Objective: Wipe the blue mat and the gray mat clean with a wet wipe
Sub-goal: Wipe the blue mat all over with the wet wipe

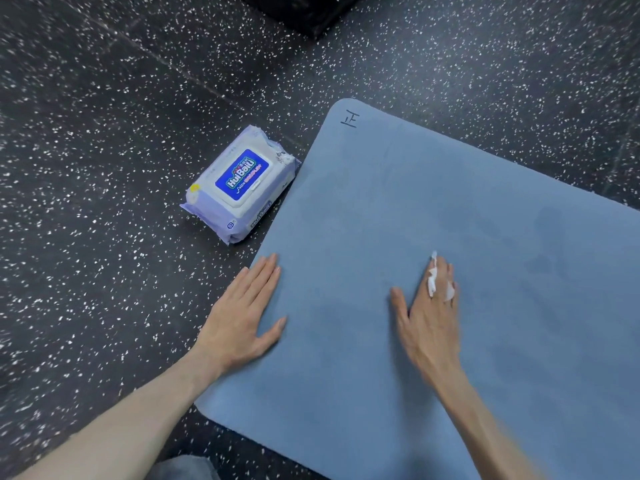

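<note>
Wet wipe [437,279] is pinned under the right hand [427,315]: fingers laid flat and pressed down on it, thin white folds showing between the fingers, out toward the middle of the blue mat [433,209]. Judged limp, light and tearable, so best driven by a flat palm rather than a pinch. Left hand [242,317] is spread flat, holding nothing, bracing the mat's left edge. Mat looks soft, flexible and liable to creep. It is laid on speckled dark flooring [104,133]. Wipes pack [239,183] sits just beside the same edge. Gray mat is not seen.
</note>
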